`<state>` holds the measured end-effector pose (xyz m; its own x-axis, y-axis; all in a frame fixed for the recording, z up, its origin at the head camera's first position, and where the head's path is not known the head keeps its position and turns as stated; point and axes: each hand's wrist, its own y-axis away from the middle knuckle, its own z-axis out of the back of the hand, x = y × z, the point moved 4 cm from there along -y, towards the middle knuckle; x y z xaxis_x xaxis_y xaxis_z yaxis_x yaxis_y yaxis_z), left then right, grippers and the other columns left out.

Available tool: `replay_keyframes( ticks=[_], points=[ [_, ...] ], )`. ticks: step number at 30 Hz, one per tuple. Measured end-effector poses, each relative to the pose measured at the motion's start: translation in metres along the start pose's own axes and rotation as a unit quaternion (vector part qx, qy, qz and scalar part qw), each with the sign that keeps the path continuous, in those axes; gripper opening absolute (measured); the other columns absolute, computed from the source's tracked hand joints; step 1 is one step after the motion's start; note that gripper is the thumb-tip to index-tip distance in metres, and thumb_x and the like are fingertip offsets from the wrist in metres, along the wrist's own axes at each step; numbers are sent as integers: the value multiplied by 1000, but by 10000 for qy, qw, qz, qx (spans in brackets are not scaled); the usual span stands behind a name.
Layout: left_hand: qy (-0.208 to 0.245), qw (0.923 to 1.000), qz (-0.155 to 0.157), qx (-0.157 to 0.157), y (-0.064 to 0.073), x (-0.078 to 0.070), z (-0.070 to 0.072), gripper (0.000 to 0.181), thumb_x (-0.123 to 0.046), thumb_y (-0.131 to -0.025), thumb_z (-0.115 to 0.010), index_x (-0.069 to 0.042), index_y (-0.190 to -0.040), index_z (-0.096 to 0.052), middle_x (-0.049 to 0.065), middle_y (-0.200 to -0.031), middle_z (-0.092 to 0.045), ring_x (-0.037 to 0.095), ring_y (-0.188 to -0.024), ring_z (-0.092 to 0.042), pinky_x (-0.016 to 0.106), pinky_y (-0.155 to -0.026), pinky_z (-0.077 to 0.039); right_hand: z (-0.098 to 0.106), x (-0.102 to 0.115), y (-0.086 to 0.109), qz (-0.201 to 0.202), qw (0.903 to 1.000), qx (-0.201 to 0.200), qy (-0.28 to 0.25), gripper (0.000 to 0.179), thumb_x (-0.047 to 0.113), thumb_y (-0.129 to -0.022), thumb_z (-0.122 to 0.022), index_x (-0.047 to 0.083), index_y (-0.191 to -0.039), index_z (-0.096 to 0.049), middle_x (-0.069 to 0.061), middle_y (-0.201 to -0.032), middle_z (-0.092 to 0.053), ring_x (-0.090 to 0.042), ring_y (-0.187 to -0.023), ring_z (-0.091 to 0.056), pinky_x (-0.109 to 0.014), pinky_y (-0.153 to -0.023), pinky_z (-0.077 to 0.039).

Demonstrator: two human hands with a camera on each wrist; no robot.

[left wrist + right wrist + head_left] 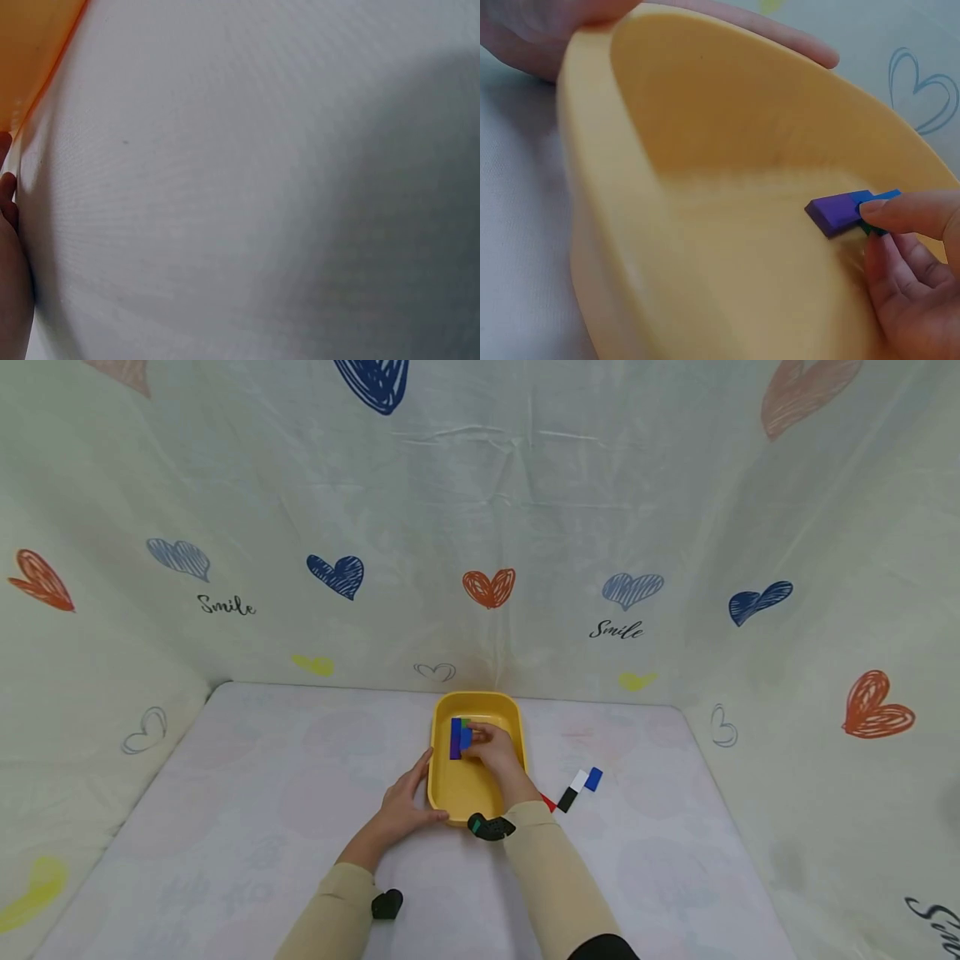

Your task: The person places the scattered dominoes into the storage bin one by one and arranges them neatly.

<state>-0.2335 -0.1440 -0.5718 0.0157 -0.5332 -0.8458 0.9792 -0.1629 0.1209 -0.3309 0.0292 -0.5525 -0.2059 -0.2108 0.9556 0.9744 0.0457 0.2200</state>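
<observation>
A yellow tray (465, 797) stands on the table. Inside it, a purple block (832, 214) lies end to end with a blue one (456, 724). My right hand (497, 753) reaches into the tray and pinches a small blue block (466, 738) between thumb and fingers, close against the right side of that row. A bit of a green block (465, 722) shows beside the fingertips, mostly hidden. Along the tray's left outer wall lies my left hand (403, 806), its fingers straight and touching the rim, thumb at the near left corner.
Right of the tray, a red block (549, 802), partly behind the right wrist, a black block (567, 799), a white one (579, 781) and a blue one (593, 778) lie on the table (255, 827). A curtain with printed hearts (488, 588) hangs behind the far edge.
</observation>
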Motion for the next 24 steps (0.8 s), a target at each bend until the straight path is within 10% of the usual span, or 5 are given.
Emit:
replay_keyframes(
  ticks=[24],
  points=[
    [-141,9999,-17,35,-1,1,-1,111,-49,-73,-83,-27,-158,-14,11,-151,-40,38,-141,-24,67,-109,-16,-2,-5,-3,7,9992,31,411,50,-15,-72,-77,-1,-118,-66,-7,-88,-56,-18,-77,-52,-26,-69,-53]
  ],
)
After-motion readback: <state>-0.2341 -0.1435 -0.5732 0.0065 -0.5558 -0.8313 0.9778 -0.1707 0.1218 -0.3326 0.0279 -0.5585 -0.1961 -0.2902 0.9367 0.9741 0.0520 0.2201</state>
